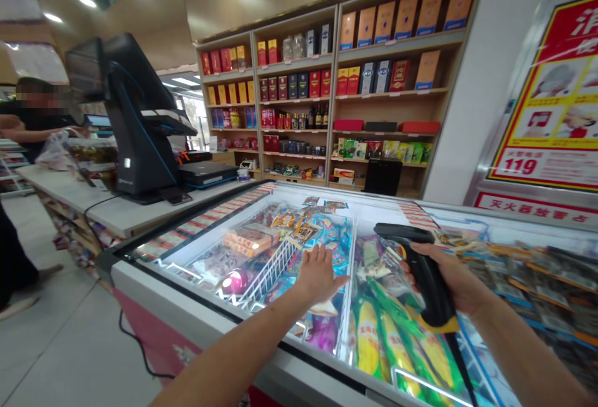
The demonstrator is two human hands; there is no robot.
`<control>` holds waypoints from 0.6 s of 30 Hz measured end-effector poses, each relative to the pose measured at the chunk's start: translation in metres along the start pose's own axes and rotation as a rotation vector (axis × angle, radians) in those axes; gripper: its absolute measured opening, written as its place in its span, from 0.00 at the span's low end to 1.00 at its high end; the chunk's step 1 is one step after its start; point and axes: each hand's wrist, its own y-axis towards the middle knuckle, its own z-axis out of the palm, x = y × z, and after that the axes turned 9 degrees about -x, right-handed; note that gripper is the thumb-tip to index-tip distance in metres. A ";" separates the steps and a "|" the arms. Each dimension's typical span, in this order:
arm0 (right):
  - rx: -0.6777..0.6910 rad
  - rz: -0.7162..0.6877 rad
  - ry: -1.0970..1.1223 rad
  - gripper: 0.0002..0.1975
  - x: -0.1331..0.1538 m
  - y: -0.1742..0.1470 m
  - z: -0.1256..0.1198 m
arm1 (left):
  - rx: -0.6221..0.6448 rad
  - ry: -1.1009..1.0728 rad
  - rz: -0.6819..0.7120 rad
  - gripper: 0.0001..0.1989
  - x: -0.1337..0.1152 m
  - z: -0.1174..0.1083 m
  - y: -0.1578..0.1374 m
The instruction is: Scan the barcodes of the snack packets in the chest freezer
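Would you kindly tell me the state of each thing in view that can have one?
Left hand: open, palm down, holding nothing.
Right hand: closed around the barcode scanner.
Barcode scanner: held up, its head pointing toward the picture's left.
Chest freezer: lit inside, stocked.
Corn packs: wrapped, lying in the chest freezer.
Checkout terminal: standing on the counter.
Wall shelves: stocked.

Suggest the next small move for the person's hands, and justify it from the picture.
Probably, ease the left hand forward towards the gold-brown packet: that hand is empty, its fingers spread, and the packet appears just beyond it. The right hand is occupied, wrapped around the black-and-yellow scanner, so the left seems the better choice.
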 end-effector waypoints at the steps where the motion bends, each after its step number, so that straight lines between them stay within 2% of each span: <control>1: -0.007 0.008 -0.014 0.09 -0.001 0.000 0.001 | 0.013 -0.021 0.054 0.34 -0.002 0.002 0.003; 3: -0.028 0.027 -0.033 0.10 -0.003 0.000 0.003 | -0.013 -0.051 0.084 0.30 -0.007 0.000 0.012; 7: -0.022 0.034 -0.001 0.10 -0.005 0.000 0.007 | -0.035 -0.003 -0.206 0.31 -0.017 -0.016 0.020; 10: 0.009 0.030 0.031 0.08 -0.006 -0.001 0.009 | 0.030 -0.087 -0.263 0.28 -0.017 -0.019 0.024; 13: 0.003 0.031 0.037 0.08 -0.005 -0.003 0.011 | -0.035 -0.366 -0.329 0.28 -0.011 -0.003 0.038; 16: 0.002 0.025 0.042 0.11 -0.003 -0.005 0.013 | -0.225 -0.746 -0.530 0.27 0.000 0.018 0.061; 18: -0.003 0.010 0.057 0.10 -0.003 -0.008 0.015 | -0.316 -0.941 -0.587 0.21 0.009 0.026 0.074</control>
